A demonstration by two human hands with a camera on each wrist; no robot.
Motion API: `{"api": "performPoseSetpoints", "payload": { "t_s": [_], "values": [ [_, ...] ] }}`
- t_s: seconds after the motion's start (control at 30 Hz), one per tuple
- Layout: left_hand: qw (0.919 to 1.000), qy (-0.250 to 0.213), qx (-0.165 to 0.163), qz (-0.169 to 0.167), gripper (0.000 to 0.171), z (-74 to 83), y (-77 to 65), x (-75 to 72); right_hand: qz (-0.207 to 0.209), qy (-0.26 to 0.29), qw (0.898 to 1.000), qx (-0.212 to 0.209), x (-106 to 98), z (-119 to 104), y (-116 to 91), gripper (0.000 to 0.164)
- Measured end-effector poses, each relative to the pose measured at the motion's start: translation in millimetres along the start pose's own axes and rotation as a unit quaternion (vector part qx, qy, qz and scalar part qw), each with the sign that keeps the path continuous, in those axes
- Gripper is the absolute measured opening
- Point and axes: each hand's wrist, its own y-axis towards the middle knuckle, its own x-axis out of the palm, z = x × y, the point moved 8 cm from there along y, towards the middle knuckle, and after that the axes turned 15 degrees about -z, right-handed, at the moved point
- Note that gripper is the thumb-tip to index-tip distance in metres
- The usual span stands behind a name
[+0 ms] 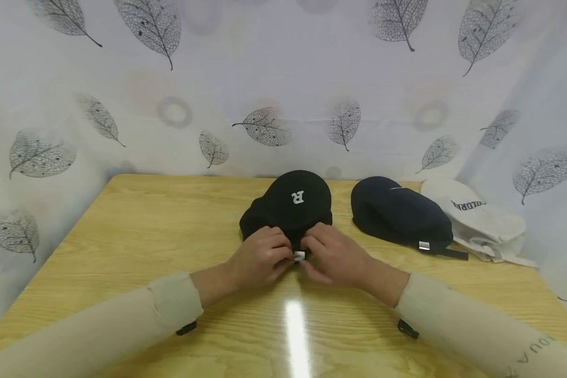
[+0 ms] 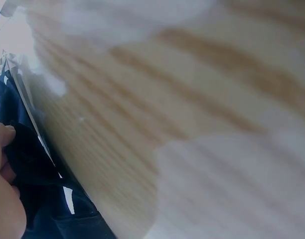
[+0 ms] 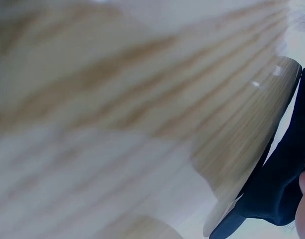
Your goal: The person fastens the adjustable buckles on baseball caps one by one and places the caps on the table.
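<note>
A black baseball cap (image 1: pixel 302 181) with a white letter R lies in the middle of the table, its back strap toward me. The strap's silver buckle (image 1: pixel 299 256) shows between my hands. From the left, my left hand (image 1: pixel 260 257) pinches the strap side with curled fingers. My right hand (image 1: pixel 337 258) grips the opposite side the same way. At the left wrist view's edge, dark cap fabric (image 2: pixel 30 159) meets the fingertips. Part of the cap's band (image 3: pixel 277 184) also appears in the right wrist view. Both hands hide much of the strap.
To the right lies a navy cap (image 1: pixel 397 210) with a silver buckle and loose strap. It overlaps a cream cap (image 1: pixel 491 218) with dark lettering. The wooden table (image 1: pixel 170 226) reflects a bright light. Behind hangs a leaf-patterned white curtain (image 1: pixel 302 79).
</note>
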Motion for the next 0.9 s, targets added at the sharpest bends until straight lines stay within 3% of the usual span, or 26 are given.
{"api": "performPoseSetpoints", "payload": {
  "t_s": [0.27,0.5,0.9],
  "values": [
    [1.0000,0.003,-0.007,-0.003,0.011,-0.2,0.9,-1.6,-0.034,-0.011,0.999,0.012,6.4,1.8,-0.6,0.009],
    [0.9999,0.010,-0.007,0.003,0.011,0.2,0.5,-2.5,-0.048,-0.003,0.999,0.018,6.8,2.6,-0.7,0.011],
    [0.9999,0.006,-0.016,-0.004,0.012,-3.2,-0.6,-0.1,-0.032,-0.010,0.999,0.017,6.9,0.6,0.8,0.004]
  ]
}}
